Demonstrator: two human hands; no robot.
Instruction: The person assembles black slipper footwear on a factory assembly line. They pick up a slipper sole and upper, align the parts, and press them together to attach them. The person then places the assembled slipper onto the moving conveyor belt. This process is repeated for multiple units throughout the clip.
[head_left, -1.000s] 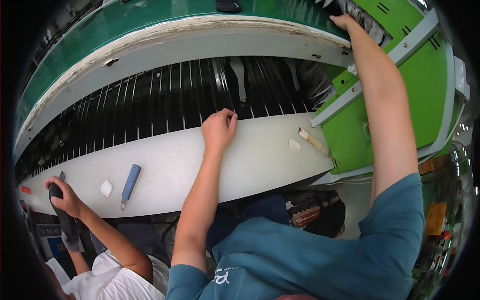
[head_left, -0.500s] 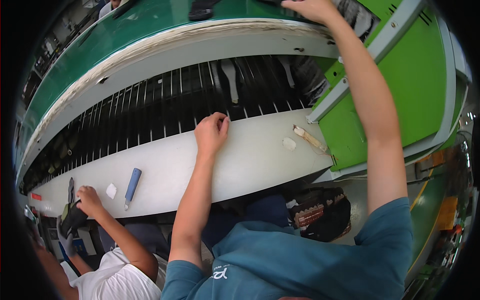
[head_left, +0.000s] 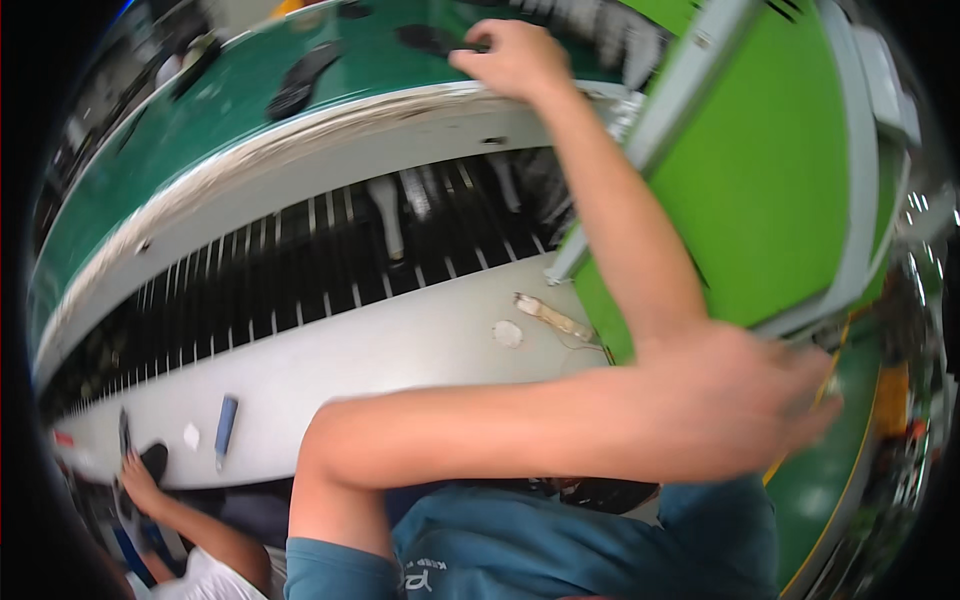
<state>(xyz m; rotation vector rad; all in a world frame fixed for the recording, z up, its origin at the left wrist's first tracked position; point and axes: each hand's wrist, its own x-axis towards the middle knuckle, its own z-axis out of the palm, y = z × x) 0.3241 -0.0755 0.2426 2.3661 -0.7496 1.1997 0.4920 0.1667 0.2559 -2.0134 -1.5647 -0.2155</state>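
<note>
At the far side, my right hand (head_left: 515, 60) is closed with its fingertips on the end of a black shoe sole (head_left: 425, 40), which lies on the green conveyor belt (head_left: 225, 95). Another black sole (head_left: 305, 78) rests on the belt to its left. My left forearm crosses in front of my body, and my left hand (head_left: 745, 400) is over my right upper arm. Motion blurs its fingers, so I cannot tell whether they are open or closed, or whether they touch the arm.
Below the belt, a white ledge (head_left: 400, 335) carries a blue-handled tool (head_left: 227, 432), white scraps and a tape-wrapped stick (head_left: 552, 315). A green machine panel (head_left: 770, 190) bounds the right. At lower left, a co-worker's hand (head_left: 142, 485) is by dark pieces.
My left hand has left the white ledge and swung right across my body. My right hand is now on a sole at the belt. The view has shifted.
</note>
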